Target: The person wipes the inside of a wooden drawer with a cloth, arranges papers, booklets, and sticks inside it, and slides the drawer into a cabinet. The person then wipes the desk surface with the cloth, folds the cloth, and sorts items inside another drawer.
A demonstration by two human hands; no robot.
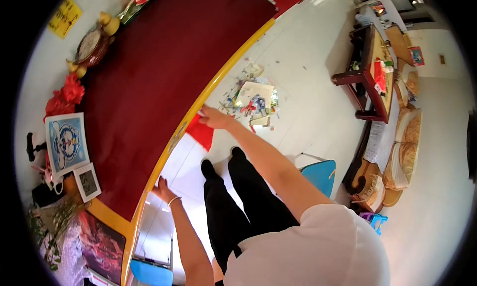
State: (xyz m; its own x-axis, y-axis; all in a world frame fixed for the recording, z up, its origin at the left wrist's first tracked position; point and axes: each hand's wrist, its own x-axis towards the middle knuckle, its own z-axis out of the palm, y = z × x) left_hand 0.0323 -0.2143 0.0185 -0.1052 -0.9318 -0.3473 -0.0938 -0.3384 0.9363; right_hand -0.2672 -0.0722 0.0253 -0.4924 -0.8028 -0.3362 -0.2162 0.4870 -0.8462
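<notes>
My right hand point(214, 118) is closed on a red cloth point(201, 135) beside the long table's yellow edge point(198, 99); the cloth hangs below the edge toward the floor. Lower down along the same edge is my left hand point(163, 190), a bracelet on its wrist. Its thumb and fingers are apart at the rim and it holds nothing that I can see; some fingertips are hidden. The dark red table top point(144, 72) stretches away on the left.
Scraps and litter point(256, 97) lie heaped on the pale floor past my right hand. Along the wall side of the table stand a cartoon picture point(67, 143), a digital clock point(87, 182) and a drum point(92, 47). A blue chair point(318, 176) is at my right.
</notes>
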